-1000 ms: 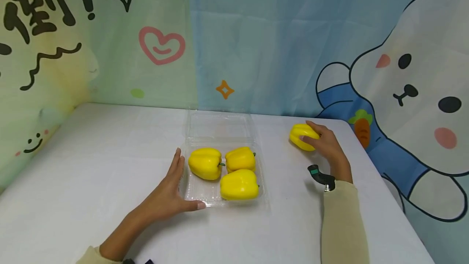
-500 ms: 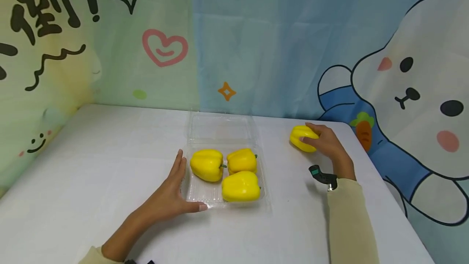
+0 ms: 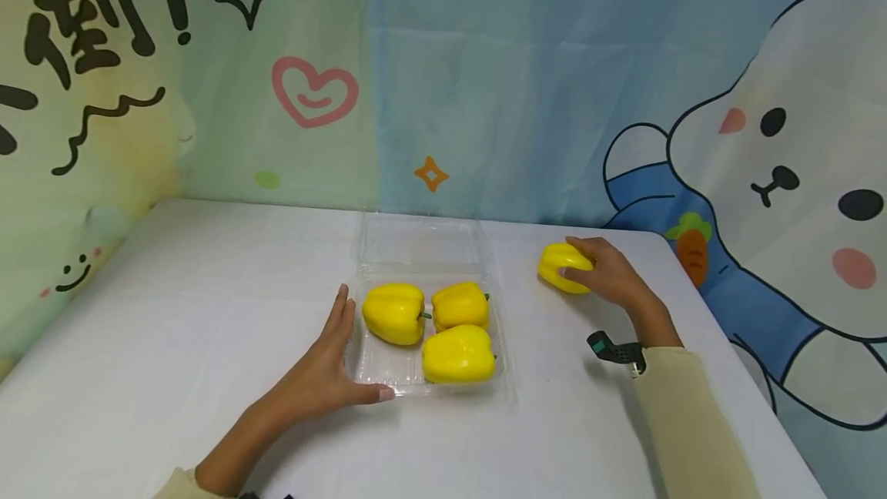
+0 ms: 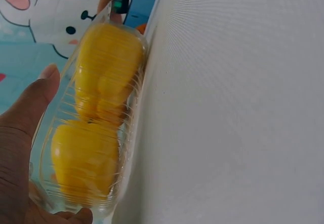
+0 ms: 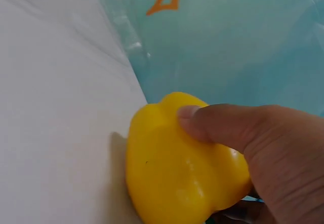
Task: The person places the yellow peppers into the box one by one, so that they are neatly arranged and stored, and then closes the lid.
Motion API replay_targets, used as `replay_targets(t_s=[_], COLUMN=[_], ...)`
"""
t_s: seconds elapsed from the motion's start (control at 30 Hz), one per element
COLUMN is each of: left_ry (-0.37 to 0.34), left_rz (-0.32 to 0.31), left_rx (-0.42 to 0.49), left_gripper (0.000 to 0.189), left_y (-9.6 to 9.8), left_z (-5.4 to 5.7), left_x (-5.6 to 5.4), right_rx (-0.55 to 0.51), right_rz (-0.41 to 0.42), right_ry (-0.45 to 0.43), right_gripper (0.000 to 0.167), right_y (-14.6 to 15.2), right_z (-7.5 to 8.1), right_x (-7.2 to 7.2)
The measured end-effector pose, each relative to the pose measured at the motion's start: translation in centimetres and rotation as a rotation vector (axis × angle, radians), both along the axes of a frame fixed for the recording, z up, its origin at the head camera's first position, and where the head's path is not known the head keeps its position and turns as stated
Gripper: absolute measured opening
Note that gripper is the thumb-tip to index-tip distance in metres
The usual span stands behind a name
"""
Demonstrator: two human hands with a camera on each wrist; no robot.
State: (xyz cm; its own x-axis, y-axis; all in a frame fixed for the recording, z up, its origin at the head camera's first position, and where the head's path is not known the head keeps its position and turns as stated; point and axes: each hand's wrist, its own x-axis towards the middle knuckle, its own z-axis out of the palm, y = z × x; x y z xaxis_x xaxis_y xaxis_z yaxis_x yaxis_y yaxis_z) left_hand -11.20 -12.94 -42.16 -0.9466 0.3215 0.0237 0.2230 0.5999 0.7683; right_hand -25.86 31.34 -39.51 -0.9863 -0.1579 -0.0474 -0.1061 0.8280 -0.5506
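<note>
Yellow and glossy, one lobed pepper (image 3: 557, 269) is right of three peppers (image 3: 457, 354) in one clear box (image 3: 393, 368) (head view), the left hand (image 4: 16, 155) has fingers spread at the box (left wrist), the right hand (image 5: 281, 155) grips that pepper (right wrist).

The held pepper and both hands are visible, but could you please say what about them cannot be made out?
Head view: the right side of the held pepper, covered by the right hand.
Right wrist view: most of that hand's fingers, hidden by the pepper or lower edge.
Left wrist view: part of the left hand, cut by the left edge.
</note>
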Motion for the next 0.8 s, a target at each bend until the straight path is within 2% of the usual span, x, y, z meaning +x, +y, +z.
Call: replay_targets(t_s=[0.17, 0.8], left_ry=[0.001, 0.001], left_rz=[0.002, 0.008], left_rx=[-0.005, -0.010], left_gripper=[0.136, 0.136], left_y=[0.1, 0.0], left_z=[-0.1, -0.1], left_x=[0.1, 0.1], right_rx=[-0.015, -0.103], right_rz=[0.026, 0.089], right_ry=[0.059, 0.190], right_gripper=[0.068, 0.064], right_y=[-0.8, -4.4], right_z=[-0.4, 2.3], right_x=[1.0, 3.0])
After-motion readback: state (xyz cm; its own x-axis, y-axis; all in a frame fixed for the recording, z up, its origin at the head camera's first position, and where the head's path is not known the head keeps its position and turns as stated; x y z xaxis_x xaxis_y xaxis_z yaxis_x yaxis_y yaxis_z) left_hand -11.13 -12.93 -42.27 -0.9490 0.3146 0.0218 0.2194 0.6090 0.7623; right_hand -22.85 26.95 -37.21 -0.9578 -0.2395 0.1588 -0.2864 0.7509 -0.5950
